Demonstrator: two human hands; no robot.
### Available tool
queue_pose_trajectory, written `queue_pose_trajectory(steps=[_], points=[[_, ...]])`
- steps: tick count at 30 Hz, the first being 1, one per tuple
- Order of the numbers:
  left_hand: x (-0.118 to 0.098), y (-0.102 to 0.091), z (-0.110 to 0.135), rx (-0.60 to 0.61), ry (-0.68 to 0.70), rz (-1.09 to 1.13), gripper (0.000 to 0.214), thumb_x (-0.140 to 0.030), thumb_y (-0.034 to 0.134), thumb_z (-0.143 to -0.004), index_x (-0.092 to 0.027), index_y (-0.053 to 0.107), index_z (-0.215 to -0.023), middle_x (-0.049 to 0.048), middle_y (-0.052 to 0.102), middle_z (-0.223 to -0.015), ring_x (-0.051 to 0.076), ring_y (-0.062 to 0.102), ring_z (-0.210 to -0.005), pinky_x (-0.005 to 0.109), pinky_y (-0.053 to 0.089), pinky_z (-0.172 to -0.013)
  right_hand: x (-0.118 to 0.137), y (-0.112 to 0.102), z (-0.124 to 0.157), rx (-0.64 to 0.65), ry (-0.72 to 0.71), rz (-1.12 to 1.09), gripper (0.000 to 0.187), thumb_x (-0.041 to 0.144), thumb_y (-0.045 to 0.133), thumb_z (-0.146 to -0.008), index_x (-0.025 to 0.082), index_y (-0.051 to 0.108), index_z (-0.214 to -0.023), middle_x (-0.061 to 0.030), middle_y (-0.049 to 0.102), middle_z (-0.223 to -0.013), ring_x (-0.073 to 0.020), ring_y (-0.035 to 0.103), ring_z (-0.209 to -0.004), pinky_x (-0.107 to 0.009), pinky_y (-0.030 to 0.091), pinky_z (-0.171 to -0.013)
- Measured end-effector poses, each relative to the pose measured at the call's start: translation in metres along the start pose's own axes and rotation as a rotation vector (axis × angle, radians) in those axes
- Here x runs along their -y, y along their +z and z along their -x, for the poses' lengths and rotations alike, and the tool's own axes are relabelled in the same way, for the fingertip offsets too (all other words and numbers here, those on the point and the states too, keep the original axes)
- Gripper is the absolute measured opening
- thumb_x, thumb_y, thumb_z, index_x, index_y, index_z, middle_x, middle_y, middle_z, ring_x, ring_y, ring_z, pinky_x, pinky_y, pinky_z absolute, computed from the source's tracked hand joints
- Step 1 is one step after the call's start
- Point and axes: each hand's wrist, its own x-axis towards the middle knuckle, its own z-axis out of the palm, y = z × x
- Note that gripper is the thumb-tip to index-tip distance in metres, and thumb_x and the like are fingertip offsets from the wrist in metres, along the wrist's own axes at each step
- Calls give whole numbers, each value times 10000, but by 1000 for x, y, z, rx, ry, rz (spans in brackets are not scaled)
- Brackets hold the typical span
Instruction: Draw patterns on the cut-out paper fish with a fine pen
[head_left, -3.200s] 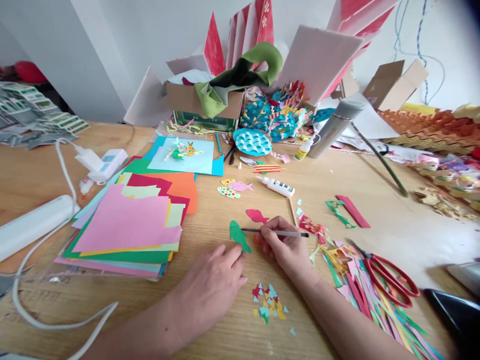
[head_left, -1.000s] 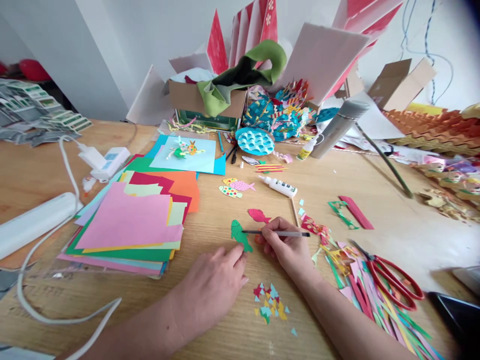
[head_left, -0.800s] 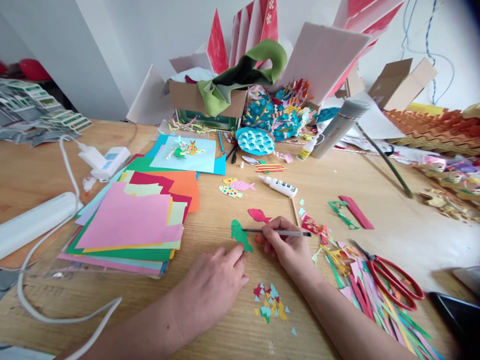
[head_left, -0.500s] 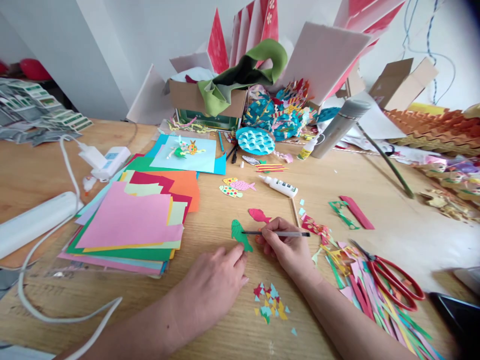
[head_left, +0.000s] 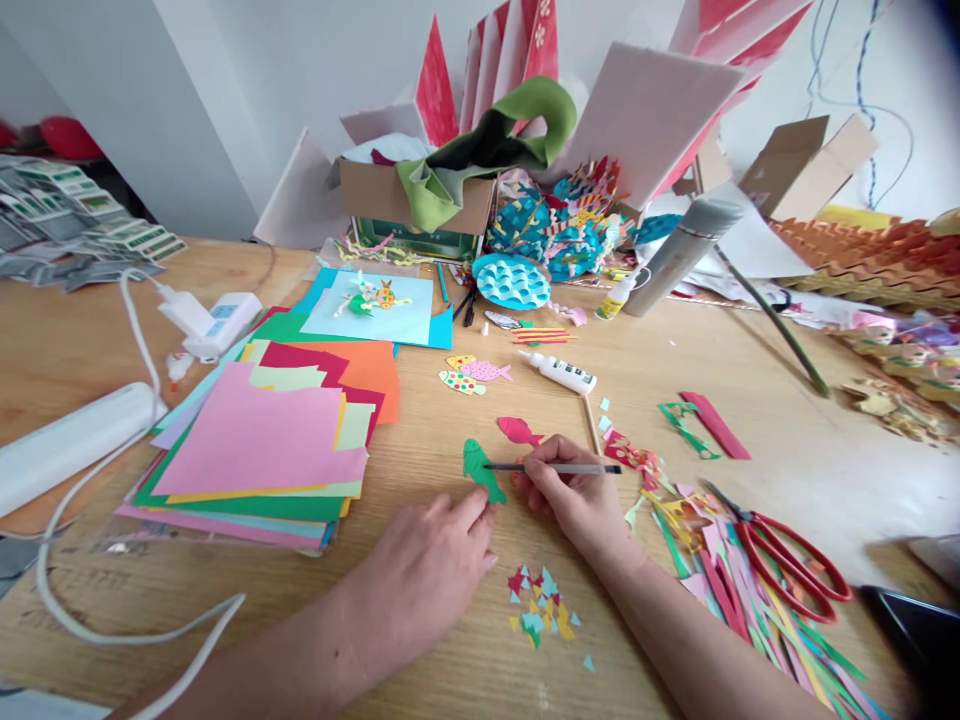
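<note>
A green paper fish [head_left: 478, 468] lies flat on the wooden table [head_left: 465, 660]. My left hand [head_left: 427, 575] rests palm down with its fingertips pressed on the fish's lower tail. My right hand [head_left: 574, 495] pinches a thin grey pen [head_left: 555, 467], whose tip touches the fish's body. A red paper fish [head_left: 517, 431] lies just beyond the pen. A small heap of coloured paper bits [head_left: 538, 605] sits between my forearms.
A stack of coloured paper sheets [head_left: 262, 450] lies to the left. Red-handled scissors [head_left: 787, 565] rest on paper strips at the right. A white glue bottle [head_left: 559, 372] and spotted paper fish [head_left: 472, 375] lie farther back. A white cable [head_left: 112, 620] loops at the left.
Almost nothing has changed. The pen tip has shifted slightly on the green fish and the view has drifted a little; both hands stay in place.
</note>
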Motion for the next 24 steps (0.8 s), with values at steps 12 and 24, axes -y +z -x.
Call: queue_pose_trajectory(steps=[12,24], points=[[0,-3,0,22,0,11,277,-267,540,-981,-151,640,-1212,103,615,-1330,285,654,-1070,427,605,-810,2,1,0,19,12,-22,279,422,705,-764,206,553,-676,-17,642,-562,-113,522,-410,-213,384,-391],[-1,-4,-1,23,-1,6,279,-250,554,-972,-150,635,-1219,115,619,-1314,285,654,-1067,419,603,-802,6,2,0,25,22,-33,270,410,713,-740,204,556,-666,-12,640,-550,-108,516,-399,-209,385,-387]])
